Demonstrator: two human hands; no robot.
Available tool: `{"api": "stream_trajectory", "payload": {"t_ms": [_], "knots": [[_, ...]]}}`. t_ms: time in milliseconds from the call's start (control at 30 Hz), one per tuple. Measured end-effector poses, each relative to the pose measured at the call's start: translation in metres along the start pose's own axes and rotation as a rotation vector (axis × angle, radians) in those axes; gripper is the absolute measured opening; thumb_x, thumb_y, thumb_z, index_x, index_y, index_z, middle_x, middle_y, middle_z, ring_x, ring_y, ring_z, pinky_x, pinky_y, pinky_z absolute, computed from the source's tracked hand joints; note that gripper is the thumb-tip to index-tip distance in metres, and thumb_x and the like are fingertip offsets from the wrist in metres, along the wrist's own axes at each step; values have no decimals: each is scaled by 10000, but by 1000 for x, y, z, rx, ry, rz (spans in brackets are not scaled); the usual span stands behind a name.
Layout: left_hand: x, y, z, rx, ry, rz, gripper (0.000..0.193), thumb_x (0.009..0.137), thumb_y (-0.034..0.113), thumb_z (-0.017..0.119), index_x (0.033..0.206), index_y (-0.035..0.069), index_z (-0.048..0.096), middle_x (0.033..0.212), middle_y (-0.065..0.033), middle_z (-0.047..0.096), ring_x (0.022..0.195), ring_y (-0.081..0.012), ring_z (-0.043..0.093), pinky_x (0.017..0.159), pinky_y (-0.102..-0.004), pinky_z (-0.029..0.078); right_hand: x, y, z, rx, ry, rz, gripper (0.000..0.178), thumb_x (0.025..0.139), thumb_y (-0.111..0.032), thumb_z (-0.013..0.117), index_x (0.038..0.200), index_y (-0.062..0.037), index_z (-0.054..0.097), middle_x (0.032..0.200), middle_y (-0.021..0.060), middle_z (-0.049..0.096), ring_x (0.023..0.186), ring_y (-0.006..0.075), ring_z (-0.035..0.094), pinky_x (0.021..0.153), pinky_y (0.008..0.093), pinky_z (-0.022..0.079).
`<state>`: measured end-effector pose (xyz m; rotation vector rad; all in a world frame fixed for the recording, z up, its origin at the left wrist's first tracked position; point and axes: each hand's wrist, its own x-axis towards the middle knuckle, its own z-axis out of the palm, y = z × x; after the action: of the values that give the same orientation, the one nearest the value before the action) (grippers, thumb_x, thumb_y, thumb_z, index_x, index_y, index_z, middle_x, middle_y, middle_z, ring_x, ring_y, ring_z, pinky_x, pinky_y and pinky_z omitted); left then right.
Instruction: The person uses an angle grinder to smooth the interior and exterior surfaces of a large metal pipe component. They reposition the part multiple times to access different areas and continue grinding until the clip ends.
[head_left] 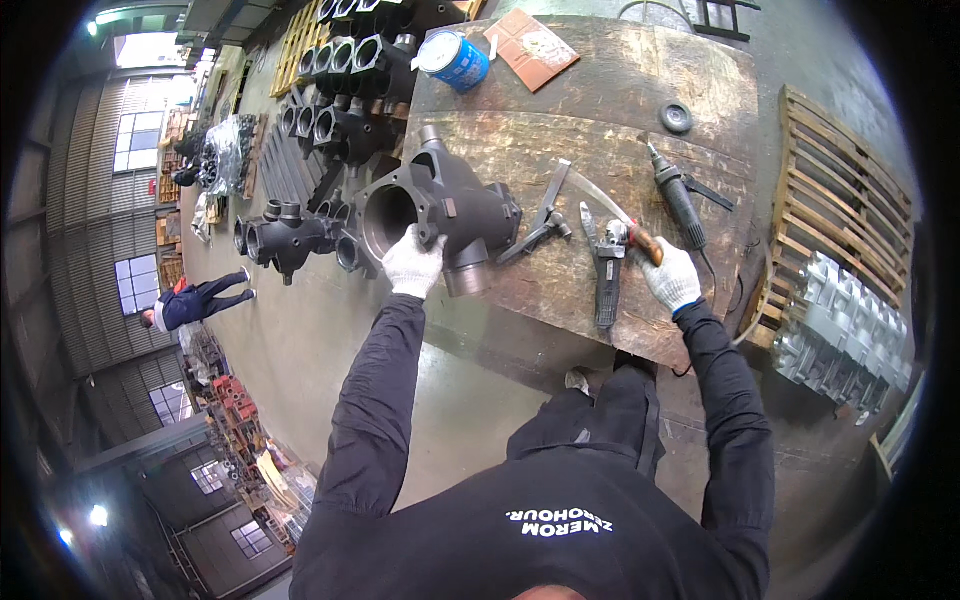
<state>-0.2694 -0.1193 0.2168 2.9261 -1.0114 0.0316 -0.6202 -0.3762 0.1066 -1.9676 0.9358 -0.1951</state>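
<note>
A large dark metal casting [462, 205] with round openings lies at the left edge of the worn table. My left hand [413, 262], in a white knit glove, is closed on the rim of its wide flanged opening. In my gloved right hand [671, 278] is the wooden handle of a long, slim tool [606, 204]; its pale shaft slants away to the far left over the table. Beside this hand lies an angle grinder [608, 275]. Between the casting and the grinder rests what looks like a hammer [545, 228], partly overlapped by other metal pieces.
A die grinder [680, 205] with a cord and a round black disc [676, 118] lie on the table's right. Toward the far edge are a blue can [455, 62] and a reddish tile [533, 52]. More castings [285, 238] stand left; a pallet [840, 200] stands right. A person [185, 305] is farther left.
</note>
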Motion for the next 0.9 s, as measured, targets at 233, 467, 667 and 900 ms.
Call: {"api": "stream_trajectory", "payload": {"t_ms": [233, 467, 667, 900], "knots": [[3, -4, 0, 17, -9, 43, 441, 807, 428, 787, 1026, 66, 664, 867, -137, 738, 806, -341, 725, 728, -428, 569, 10, -48, -31, 25, -218, -363, 372, 876, -351, 747, 1180, -142, 703, 894, 166, 719, 862, 375, 710, 791, 455, 571], [-5, 14, -21, -43, -82, 37, 591, 813, 408, 779, 1204, -4, 616, 1017, -199, 735, 952, -372, 718, 839, -443, 567, 18, -63, -40, -255, -223, -357, 308, 917, -388, 710, 1055, -113, 693, 769, 179, 691, 765, 386, 703, 703, 458, 564], [-45, -20, -29, -269, 214, 64, 699, 857, 350, 777, 1372, -45, 520, 1327, -268, 584, 1246, -408, 555, 1072, -460, 440, 35, -48, -19, -200, -201, -155, 306, 891, -373, 708, 1039, -109, 663, 858, 183, 725, 833, 387, 715, 741, 471, 575], [-218, -49, 10, -114, -90, -394, 780, 985, 485, 595, 1490, -60, 358, 1434, -324, 497, 1351, -453, 469, 1139, -493, 371, 43, -9, 14, -390, -370, -98, 350, 938, -396, 660, 1187, -155, 616, 982, 158, 721, 919, 372, 712, 803, 480, 566]]}}
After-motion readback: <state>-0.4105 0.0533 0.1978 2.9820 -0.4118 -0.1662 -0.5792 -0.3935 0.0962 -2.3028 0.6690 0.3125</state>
